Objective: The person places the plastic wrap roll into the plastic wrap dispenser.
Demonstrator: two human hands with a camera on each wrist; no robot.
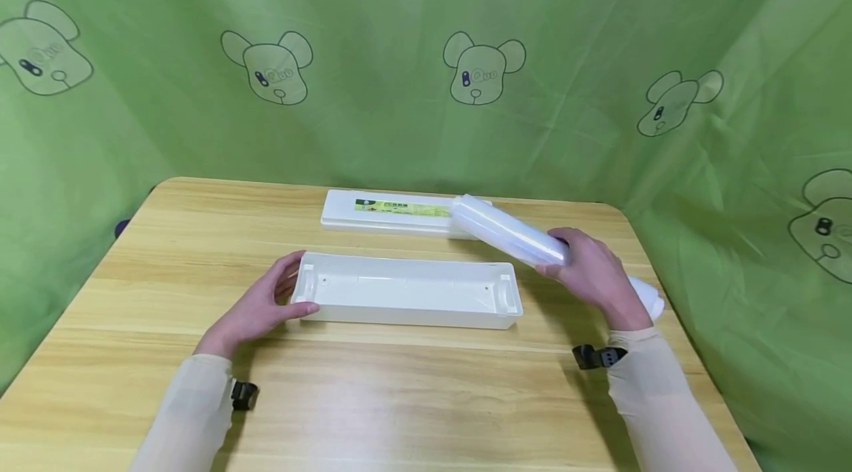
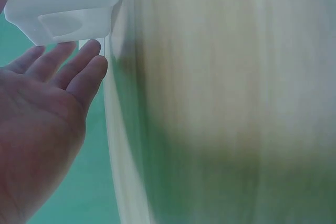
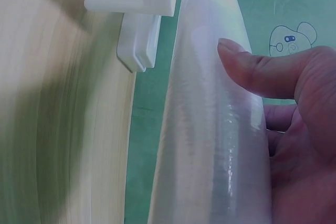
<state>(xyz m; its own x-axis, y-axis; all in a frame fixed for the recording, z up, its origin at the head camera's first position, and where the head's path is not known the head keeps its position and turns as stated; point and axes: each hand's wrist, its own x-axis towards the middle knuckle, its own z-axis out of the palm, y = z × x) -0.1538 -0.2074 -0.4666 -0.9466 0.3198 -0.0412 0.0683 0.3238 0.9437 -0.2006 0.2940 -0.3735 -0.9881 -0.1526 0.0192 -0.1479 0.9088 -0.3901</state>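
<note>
An open white plastic box (image 1: 406,315), long and shallow, sits on the table with its hollow side up. My left hand (image 1: 266,303) holds its left end, thumb on the front rim and fingers at the end wall. In the left wrist view the fingertips (image 2: 94,69) meet the box's end (image 2: 79,24). My right hand (image 1: 589,268) grips a clear roll of plastic wrap (image 1: 509,228) near its middle, tilted above the table right of the box. In the right wrist view the thumb (image 3: 252,72) lies across the roll (image 3: 210,129).
A white lid (image 1: 339,213) with a yellow-green label lies behind the box, partly covered by the roll's far end. The wooden table (image 1: 373,398) ends at a green curtain (image 1: 373,132) printed with bear heads. Black straps (image 1: 599,357) circle both wrists.
</note>
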